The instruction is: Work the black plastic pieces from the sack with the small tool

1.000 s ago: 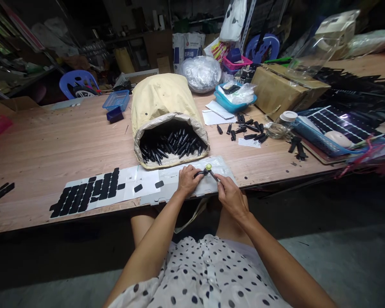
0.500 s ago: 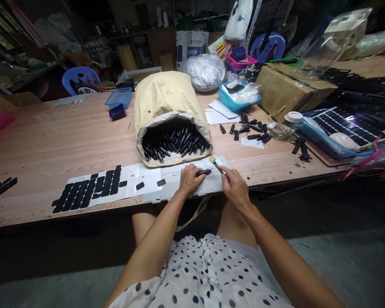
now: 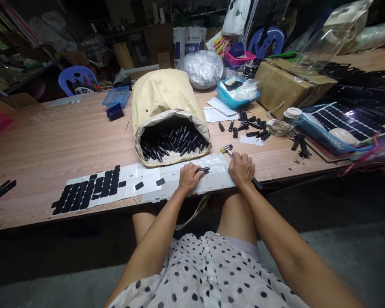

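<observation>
My left hand (image 3: 189, 176) is closed on a small black tapered piece (image 3: 204, 169), pressing it against the light board (image 3: 211, 182) at the table edge. My right hand (image 3: 242, 169) is wrapped round the shaft of a small hammer (image 3: 226, 149), palm down at the board's right end. The hammer's yellowish head points away from me, and its dark handle sticks out under my wrist. Just beyond my left hand lies a large cream sack (image 3: 167, 92) on its side, its mouth towards me. Many similar black pieces (image 3: 179, 140) fill the opening.
Black rounded patches (image 3: 83, 192) lie on a white sheet to the left. Loose black parts (image 3: 244, 126) are scattered right of the sack. Beyond them stand a turquoise basket (image 3: 237, 102) and a cardboard box (image 3: 280, 90). A blue tray (image 3: 317, 132) sits at the right.
My right hand has moved right and turned palm down, lowering the hammer from above the board to the table. The left hand stays in place with the black piece.
</observation>
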### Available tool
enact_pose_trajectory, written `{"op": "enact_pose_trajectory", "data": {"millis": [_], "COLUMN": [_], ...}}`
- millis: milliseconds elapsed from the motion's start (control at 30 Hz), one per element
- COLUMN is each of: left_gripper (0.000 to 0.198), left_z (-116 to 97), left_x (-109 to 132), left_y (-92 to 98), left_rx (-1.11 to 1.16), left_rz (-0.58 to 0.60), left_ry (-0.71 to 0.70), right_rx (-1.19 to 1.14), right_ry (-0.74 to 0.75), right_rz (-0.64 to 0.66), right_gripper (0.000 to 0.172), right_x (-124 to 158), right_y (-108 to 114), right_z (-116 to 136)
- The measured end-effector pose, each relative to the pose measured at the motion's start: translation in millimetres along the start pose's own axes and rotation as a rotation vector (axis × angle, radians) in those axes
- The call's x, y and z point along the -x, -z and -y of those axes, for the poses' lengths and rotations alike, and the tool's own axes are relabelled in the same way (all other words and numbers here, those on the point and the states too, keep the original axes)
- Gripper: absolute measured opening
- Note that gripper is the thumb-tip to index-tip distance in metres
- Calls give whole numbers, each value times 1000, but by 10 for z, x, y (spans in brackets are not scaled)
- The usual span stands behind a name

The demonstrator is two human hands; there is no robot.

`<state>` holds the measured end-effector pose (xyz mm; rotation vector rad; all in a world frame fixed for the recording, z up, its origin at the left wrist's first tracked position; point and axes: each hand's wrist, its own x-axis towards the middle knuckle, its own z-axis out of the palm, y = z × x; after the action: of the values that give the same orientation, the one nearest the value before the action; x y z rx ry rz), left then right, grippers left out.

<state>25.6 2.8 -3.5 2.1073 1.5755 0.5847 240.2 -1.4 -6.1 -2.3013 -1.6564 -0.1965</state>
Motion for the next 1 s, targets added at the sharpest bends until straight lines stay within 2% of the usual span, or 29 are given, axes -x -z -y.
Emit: {"op": "enact_pose_trajectory", "data": {"millis": [100,200,267,333,400,467,533,600,667,733,800,867,900,1000], "left_gripper": [24,31,36,37,35,34,38,41,39,30,24,31,35,32], "left_z": [-6,-3,47,145,268,373,424,409,344,261,197,180,194,304], "left_x": [75,448,831,1199,1442,1518,1475,1410,1386,1386,1335,1160,1021,477], "left_y": [-4,-58,-139,-229,-290,-295,-250,-179,-95,14,173,393,517,865], "left_rx": [7,42,64,70,35,-46,-137,-197,-185,-84,70,169,176,39], "left_rz": [-49,-61,32,180,261,306,341,382,397,400,355,227,124,-194], "left_ry": [-68,-279,-448,-502,-298,85,444,631,634,524,390,322,323,459], "right_rx": [6,7,6,2,-2,-4,-2,3,9,15,20,19,16,12], "right_ry": [14,18,16,15,16,19,23,27,33,41,43,41,39,30], "right_rz": [-9,-17,-19,-22,-25,-28,-29,-30,-29,-25,-23,-30,-34,-29], "right_gripper": [36,36,36,36,36,36,35,35,36,37,38,37,37,36], "right_x": [-13,-26,-26,-25,-24,-26,-28,-29,-27,-24,-21,-19,-18,-18], "right_y": [-17,-39,-56,-71,-80,-83,-81,-78,-78,-83,-90,-96,-97,-89], "right_z": [-2,-13,-17,-19,-20,-22,-26,-33,-42,-52,-58,-57,-53,-32]}}
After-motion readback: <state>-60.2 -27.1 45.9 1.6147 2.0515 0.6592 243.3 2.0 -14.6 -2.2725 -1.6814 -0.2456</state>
